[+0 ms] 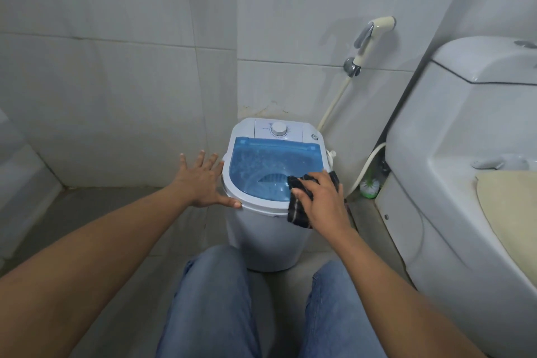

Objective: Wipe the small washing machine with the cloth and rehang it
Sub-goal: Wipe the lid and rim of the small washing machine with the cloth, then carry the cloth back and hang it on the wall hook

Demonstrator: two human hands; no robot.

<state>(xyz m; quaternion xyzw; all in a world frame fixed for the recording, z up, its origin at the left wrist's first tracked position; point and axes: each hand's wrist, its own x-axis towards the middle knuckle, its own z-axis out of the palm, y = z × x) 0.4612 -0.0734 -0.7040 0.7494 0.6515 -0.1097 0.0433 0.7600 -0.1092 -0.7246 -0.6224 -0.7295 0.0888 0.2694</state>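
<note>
A small white washing machine (261, 235) with a clear blue lid (261, 166) and a white dial (279, 128) stands on the floor against the tiled wall. My right hand (322, 197) presses a dark checked cloth (299, 212) onto the lid's front right corner, and part of the cloth hangs over the rim. My left hand (200, 180) lies flat with its fingers spread against the machine's left rim, the thumb on the front edge.
A white toilet (465, 183) with its cistern stands close on the right. A bidet sprayer (374, 35) hangs on the wall behind, and its hose runs down beside the machine. A green brush (369, 184) sits between machine and toilet. My knees in jeans are just below the machine.
</note>
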